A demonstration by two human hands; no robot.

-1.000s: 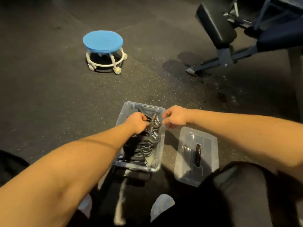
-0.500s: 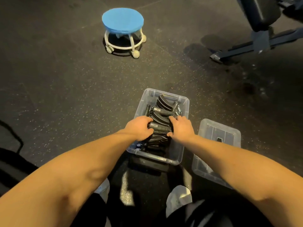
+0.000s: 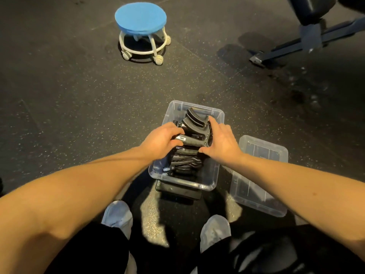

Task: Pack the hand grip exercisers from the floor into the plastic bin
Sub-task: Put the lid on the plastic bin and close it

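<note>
A clear plastic bin [image 3: 215, 115] stands on the dark floor in front of my feet. It holds a row of several black hand grip exercisers [image 3: 194, 121] stacked on edge. My left hand [image 3: 161, 138] is curled over the left end of one black exerciser [image 3: 194, 142] lying across the top of the row. My right hand [image 3: 222, 142] rests flat against the right side of the stack, fingers spread, touching the same exerciser's right end. The lower exercisers are partly hidden under both hands.
The bin's clear lid [image 3: 258, 176] lies flat on the floor to the right. A flat black object [image 3: 178, 191] pokes out under the bin's near edge. A blue wheeled stool [image 3: 141, 29] stands farther back, a dark bench frame [image 3: 308, 38] at the top right. My shoes [image 3: 117, 216] are near.
Both hands have come down from the bin's far end onto the top of the stack. The view has tilted downward, so the bin sits higher and closer in the frame.
</note>
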